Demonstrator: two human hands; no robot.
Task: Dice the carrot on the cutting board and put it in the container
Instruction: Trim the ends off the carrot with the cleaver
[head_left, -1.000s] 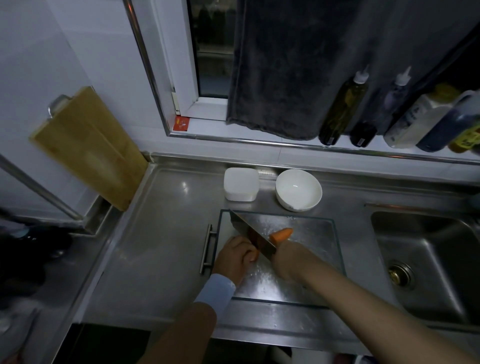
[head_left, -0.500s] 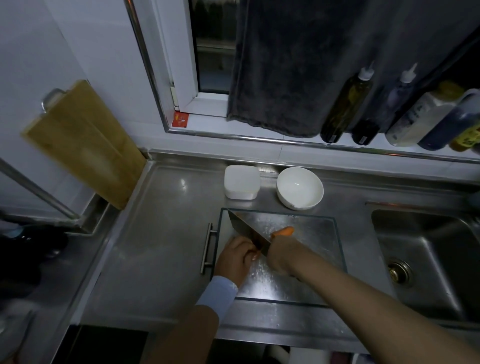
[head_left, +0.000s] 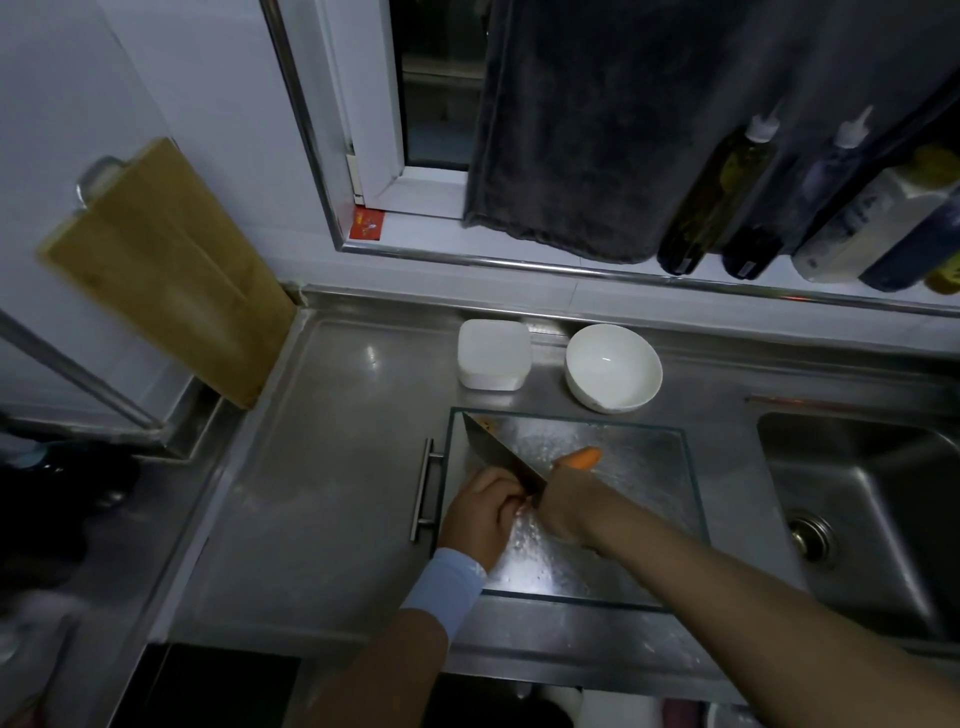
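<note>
Carrot (head_left: 579, 458): on the glass cutting board (head_left: 649, 467); only its tip shows, beyond the right hand. We judge it mostly uncut.
Knife (head_left: 501, 457): blade slants across the board, tip toward the far left corner, edge down at the carrot.
Right hand (head_left: 569, 506): grip wrapped round the knife handle, which it hides.
Left hand (head_left: 483, 512): grip curled, fingertips just beside the blade. We judge it pins the carrot's hidden near end.
Container (head_left: 493, 361): white, lid on, on the bench (head_left: 337, 467) behind the board, beside a bowl (head_left: 613, 366).
Risk, fingers: we see them very near the edge, so a slip of the blade could cut them.
Risk, carrot: round stock on glass that looks wet may roll or skid under pressure.
Risk, light: dim, so we could misjudge the cut line.
</note>
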